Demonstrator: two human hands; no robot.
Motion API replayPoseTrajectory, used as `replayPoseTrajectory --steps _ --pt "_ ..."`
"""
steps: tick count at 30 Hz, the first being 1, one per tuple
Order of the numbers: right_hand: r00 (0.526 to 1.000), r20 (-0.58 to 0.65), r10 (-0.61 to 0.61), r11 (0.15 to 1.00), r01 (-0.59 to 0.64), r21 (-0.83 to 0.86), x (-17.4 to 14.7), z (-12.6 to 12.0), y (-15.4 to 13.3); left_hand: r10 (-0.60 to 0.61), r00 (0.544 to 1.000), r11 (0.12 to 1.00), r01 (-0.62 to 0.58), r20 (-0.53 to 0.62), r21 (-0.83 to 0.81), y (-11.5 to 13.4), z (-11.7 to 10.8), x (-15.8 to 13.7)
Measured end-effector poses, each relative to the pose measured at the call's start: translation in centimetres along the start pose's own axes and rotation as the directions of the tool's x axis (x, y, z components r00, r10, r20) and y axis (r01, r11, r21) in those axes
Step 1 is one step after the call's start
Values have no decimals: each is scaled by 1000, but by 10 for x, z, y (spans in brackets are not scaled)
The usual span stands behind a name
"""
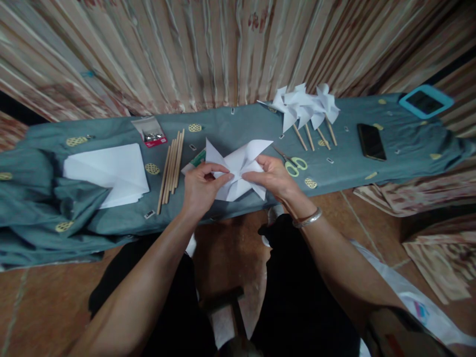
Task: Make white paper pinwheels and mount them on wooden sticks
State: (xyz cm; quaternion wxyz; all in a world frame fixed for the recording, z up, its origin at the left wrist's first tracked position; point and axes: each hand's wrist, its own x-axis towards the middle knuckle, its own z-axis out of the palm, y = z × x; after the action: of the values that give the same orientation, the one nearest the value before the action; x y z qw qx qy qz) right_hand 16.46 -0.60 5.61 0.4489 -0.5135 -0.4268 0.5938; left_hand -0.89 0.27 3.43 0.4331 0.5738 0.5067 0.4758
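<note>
At the near edge of the table, in the middle, a folded white paper pinwheel (241, 158) sits between the two hands; the left hand (203, 183) has its thumb and forefinger narrowed on the paper close to the centre, while the right hand (277, 176) grips the right side, thumb on top and fingers toward the far edge; a green-and-white packet (199, 157) pokes out beyond the left hand, partly covered by hand and paper, so its far part alone is plain to see; just right of the right hand lie scissors (289, 159) with pale green handles, the closest loose thing on that side; farther off to the right, a cluster of white pinwheels on sticks (303, 104) overlaps so that some blades hide others; a dark phone (372, 142) and a blue-framed tablet (426, 101) lie at the far right; to the left of the hands is a bundle of wooden sticks (171, 166), with a small clear-and-red packet (151, 133) at its far left; beyond that on the left, white paper sheets (111, 168) lie with a rumpled fold of the green tablecloth (238, 129) over their near left part; a pleated curtain (223, 54) hangs along the far side.
</note>
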Motion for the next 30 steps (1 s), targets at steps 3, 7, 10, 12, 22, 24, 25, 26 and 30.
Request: replayPoseTrajectory --steps 3,7,10,12,22,24,25,26,30 --pt "1000 1 -14 1000 14 -13 1 0 2 -10 1000 1000 10 -17 -17 2 1 -1" --pt "1000 -4 -14 999 14 -30 1 1 2 -6 999 999 5 -32 -32 2 3 -1" --pt "1000 -5 -4 1000 4 -11 1 3 2 5 999 999 -7 -42 -36 -1 5 0" --pt "1000 0 0 1000 0 5 1 3 1 4 999 1000 -5 -41 -29 -2 6 0" --pt "1000 -18 22 1000 -22 8 1 3 1 44 999 998 -44 -5 46 -1 5 -1" --pt "1000 -17 17 1000 -17 -4 1 3 1 41 999 997 -42 17 61 0 3 -2" --pt "1000 -17 14 1000 -14 -9 1 3 1 38 999 997 -39 24 67 1 3 -2" --pt "1000 -15 11 1000 -12 -14 0 2 0 35 999 997 -37 28 71 1 2 -2" --pt "1000 -4 9 1000 -9 -19 -1 2 -1 36 999 997 -37 20 71 3 2 -2"
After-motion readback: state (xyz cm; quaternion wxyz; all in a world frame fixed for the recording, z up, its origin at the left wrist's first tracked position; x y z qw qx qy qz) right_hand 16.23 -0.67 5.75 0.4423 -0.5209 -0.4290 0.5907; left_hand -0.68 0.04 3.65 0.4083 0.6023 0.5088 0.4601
